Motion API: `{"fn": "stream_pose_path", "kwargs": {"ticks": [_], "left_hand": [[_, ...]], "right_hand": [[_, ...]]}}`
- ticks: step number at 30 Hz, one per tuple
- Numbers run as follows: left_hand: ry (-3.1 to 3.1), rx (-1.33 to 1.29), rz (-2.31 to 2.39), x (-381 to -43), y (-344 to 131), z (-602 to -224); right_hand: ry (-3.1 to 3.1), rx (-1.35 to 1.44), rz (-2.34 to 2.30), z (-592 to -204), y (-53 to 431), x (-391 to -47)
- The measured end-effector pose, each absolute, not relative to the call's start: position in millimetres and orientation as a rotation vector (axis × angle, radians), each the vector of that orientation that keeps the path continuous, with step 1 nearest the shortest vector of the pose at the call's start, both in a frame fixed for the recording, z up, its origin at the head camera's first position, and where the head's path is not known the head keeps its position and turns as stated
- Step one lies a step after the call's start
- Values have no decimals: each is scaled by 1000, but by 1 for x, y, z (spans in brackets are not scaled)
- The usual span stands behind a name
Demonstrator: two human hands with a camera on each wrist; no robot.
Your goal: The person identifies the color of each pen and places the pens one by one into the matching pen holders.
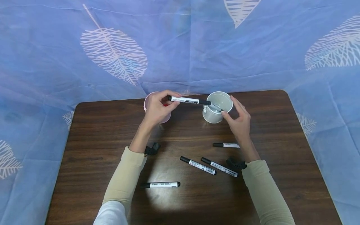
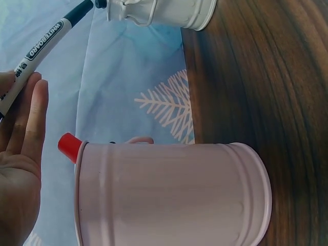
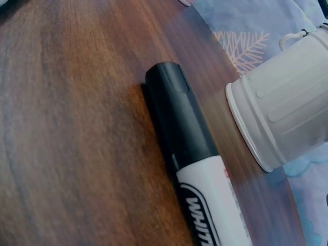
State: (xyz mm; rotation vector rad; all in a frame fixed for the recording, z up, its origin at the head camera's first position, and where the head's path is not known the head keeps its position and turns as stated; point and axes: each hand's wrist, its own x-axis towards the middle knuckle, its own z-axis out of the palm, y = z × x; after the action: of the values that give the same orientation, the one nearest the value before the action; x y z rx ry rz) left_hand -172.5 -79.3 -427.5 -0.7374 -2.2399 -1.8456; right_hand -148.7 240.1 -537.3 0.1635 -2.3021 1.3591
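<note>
My left hand (image 1: 158,107) pinches a white whiteboard marker (image 1: 187,100) with black ends between thumb and fingers, nearly level over the gap between two small buckets. Its right end reaches the mouth of a whitish bucket (image 1: 212,117), where a pale stick-like thing (image 1: 216,107) with a dark end shows. At that bucket's right rim is my right hand (image 1: 240,123), thumb and fingers spread, fingertips right at the rim. Partly behind my left hand stands a pink bucket (image 2: 174,195) with a red-capped item (image 2: 70,147) sticking out of its mouth.
Several black-and-white markers lie on the dark wooden table (image 1: 107,131): one marker (image 1: 164,184) by the left sleeve, two markers (image 1: 198,165) at the middle, and another marker (image 3: 195,154) below the right wrist. Blue leaf-patterned cloth (image 1: 168,47) hangs behind the table.
</note>
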Motion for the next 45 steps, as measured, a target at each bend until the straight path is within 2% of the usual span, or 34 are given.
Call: {"fn": "stream_pose_path", "kwargs": {"ticks": [4,11,19,26,34,38,45], "left_hand": [[-2246,-717,-1871,-181,-79,-444],[-2195,-731,-1886,-187,-73,-446],[-2215,-673,-1859,-180,-57,-410],[-2249,-633,-1851,-182,-46,-404],[-2265,-646,-1811,-188,-40,-421],[-2287,-631,-1797,-198,-37,-438],[-2288,-660,-1790,-202,-29,-442]], "right_hand": [[-2292,151,1354,-538,240,-149],[-2287,150,1350,-536,240,-147],[-2297,150,1364,-532,239,-149],[-2306,146,1358,-534,241,-149],[-2289,152,1363,-532,237,-147],[-2278,157,1384,-519,231,-142],[-2273,157,1403,-501,223,-135]]}}
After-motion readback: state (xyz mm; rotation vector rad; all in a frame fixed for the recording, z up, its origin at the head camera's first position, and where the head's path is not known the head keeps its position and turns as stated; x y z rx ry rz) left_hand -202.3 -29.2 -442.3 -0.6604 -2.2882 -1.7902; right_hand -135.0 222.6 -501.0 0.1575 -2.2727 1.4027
